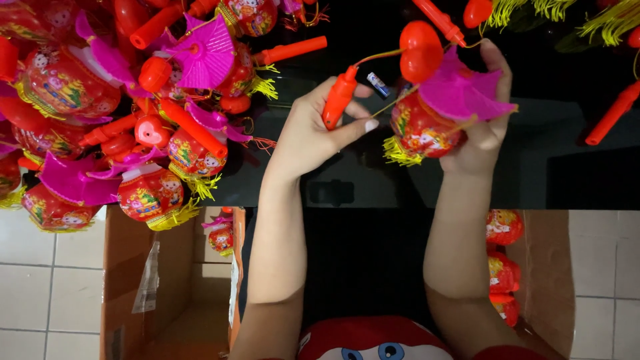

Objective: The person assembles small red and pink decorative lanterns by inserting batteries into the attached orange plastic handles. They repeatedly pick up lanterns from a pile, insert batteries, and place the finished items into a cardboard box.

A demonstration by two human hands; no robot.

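nearest, two forearms rise from a red toy. the left hand grips an orange handle; the right hand cups a red lantern wired to it. finished-looking lanterns pile left of the left hand on the worktop; a battery between the hands looks not yet fitted.

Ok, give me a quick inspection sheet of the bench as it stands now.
Surface: black tabletop, glossy.
Job's things: red lantern with pink top in right hand; orange handle in left hand, a thin wire joins them.
Clutter: lantern pile at left; small battery between the hands.
Grip: both hands closed on their items.
Cables: nothing seen besides the wire.
Surroundings: open box below left; second box with lanterns at right; tiled floor.
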